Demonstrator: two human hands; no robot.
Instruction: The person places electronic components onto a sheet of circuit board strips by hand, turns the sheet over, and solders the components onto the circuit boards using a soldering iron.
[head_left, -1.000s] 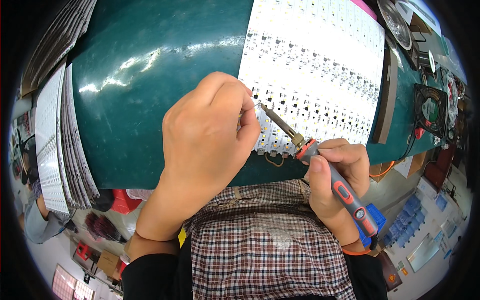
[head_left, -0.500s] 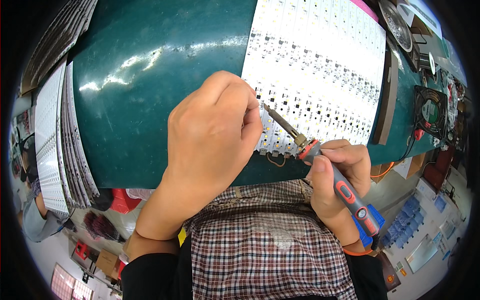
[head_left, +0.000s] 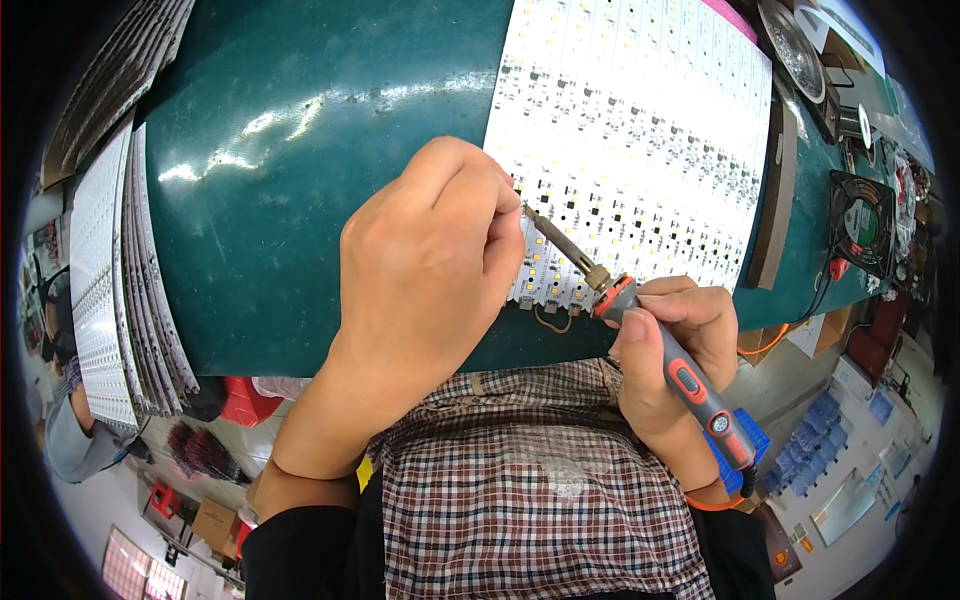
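Observation:
A white panel of LED circuit boards (head_left: 625,70), with rows of small black and yellow parts, lies on the green table (head_left: 320,180). At the panel's lower left edge, my left hand (head_left: 425,245) is closed in a pinch; whatever its fingertips hold is hidden. My right hand (head_left: 652,388) grips a grey and red soldering iron (head_left: 702,402) by its handle. The iron slants up and left, its tip close beside the left fingertips, over the leftmost strip. I cannot tell whether the tip touches the board.
Stacked white boards (head_left: 100,290) stand at the left edge, with another dark-edged stack (head_left: 115,85) behind. Right of the panel lie a brown bar (head_left: 773,205) and a black fan (head_left: 862,222). An orange cord (head_left: 715,505) runs by my right forearm. Another person's sleeve (head_left: 80,455) shows far left.
The soldering iron and my right hand have shifted slightly left and up, bringing the tip nearer my left fingertips. My left hand has barely moved and keeps its pinch.

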